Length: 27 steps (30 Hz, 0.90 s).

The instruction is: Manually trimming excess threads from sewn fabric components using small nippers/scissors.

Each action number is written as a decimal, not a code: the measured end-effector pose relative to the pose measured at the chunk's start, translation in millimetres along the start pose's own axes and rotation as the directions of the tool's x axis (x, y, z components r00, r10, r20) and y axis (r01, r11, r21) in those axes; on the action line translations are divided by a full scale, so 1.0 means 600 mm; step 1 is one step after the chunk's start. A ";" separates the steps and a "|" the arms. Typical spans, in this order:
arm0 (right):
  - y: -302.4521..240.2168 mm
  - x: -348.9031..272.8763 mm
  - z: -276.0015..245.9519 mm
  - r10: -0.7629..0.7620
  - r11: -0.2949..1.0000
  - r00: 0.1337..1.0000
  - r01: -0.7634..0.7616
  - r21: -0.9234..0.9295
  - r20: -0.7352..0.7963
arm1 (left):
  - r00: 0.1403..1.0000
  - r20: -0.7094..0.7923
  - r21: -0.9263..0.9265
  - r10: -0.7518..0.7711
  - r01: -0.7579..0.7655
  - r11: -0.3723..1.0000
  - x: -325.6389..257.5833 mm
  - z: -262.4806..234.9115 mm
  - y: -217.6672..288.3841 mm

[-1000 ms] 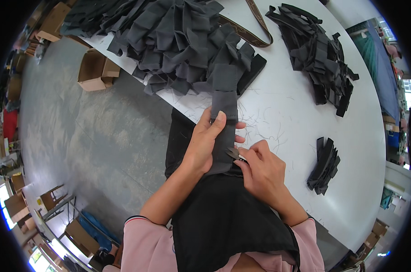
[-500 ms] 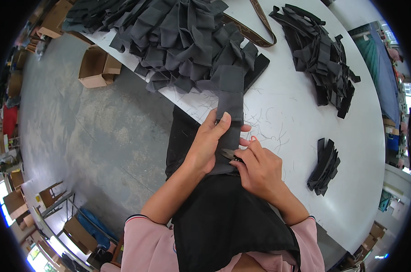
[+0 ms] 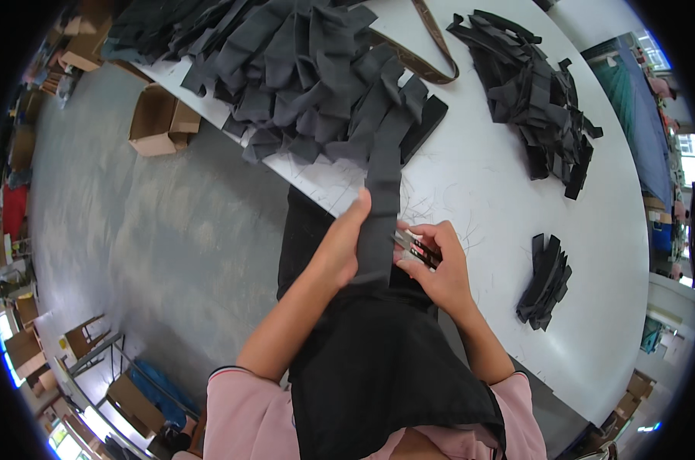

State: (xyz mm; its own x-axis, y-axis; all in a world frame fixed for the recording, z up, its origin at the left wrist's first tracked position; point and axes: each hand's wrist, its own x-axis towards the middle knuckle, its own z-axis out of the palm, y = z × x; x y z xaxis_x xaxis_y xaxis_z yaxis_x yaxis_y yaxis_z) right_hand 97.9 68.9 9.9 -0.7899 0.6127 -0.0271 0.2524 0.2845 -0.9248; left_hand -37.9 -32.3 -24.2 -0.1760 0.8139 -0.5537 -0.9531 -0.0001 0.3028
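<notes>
My left hand grips a long dark grey fabric strip that runs from the big pile down over the table edge onto my lap. Pressed against the strip's right side, my right hand holds small thread snips with a black and red body. A black apron covers my lap below both hands. The strip's lower end merges with the apron and cannot be told apart.
A large heap of dark grey strips fills the far left of the white table. A black pile lies far right, a small black stack near right, and a brown strap. Cardboard boxes stand on the floor.
The grey strip has been pulled farther toward me out of the pile. My left thumb has risen along the strip, and my right hand has closed in with the snips.
</notes>
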 end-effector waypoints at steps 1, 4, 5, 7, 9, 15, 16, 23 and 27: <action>-0.003 -0.003 -0.012 0.003 0.998 1.000 -0.001 -0.061 0.027 | 0.998 -0.019 -0.002 -0.067 0.067 0.998 -0.011 0.010 0.001; -0.012 -0.006 -0.019 -0.153 0.966 0.988 0.153 -0.208 0.016 | 0.991 0.008 0.301 0.132 -0.128 0.945 -0.034 0.036 -0.007; -0.023 0.005 -0.010 -0.166 0.962 0.986 0.164 -0.217 0.010 | 0.995 0.005 0.352 0.097 -0.092 0.931 -0.040 0.043 -0.007; 0.010 0.018 0.008 -0.229 0.950 0.973 0.217 -0.227 -0.026 | 0.990 0.014 0.421 0.141 -0.134 0.897 -0.051 0.048 -0.028; 0.039 0.033 0.012 -0.356 0.920 0.930 0.331 -0.212 -0.089 | 0.989 -0.006 0.464 0.145 -0.126 0.877 -0.056 0.057 -0.031; 0.009 0.043 0.017 0.037 0.918 0.981 0.042 0.394 -0.192 | 0.988 0.014 0.442 0.151 -0.141 0.886 -0.073 0.025 -0.061; 0.007 0.044 0.015 0.229 0.841 0.969 -0.148 0.521 -0.095 | 0.989 0.018 0.447 0.144 -0.137 0.884 -0.075 0.023 -0.059; -0.011 0.056 -0.001 0.407 0.639 0.893 -0.429 0.639 0.192 | 0.686 0.547 0.816 0.480 -0.565 -0.123 -0.068 0.050 -0.023; 0.022 0.057 -0.003 0.451 0.518 0.769 -0.639 0.568 0.454 | 0.624 0.686 0.727 0.373 -0.573 -0.379 -0.059 0.030 -0.011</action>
State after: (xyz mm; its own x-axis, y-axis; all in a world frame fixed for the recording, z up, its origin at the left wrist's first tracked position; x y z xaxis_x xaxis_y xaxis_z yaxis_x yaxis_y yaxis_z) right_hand 75.4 94.9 -2.7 -0.7469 0.2649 -0.6099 0.3180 -0.6632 -0.6775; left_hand -21.0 -50.9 7.3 -0.2966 0.9066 0.3000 0.6407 -0.0441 0.7665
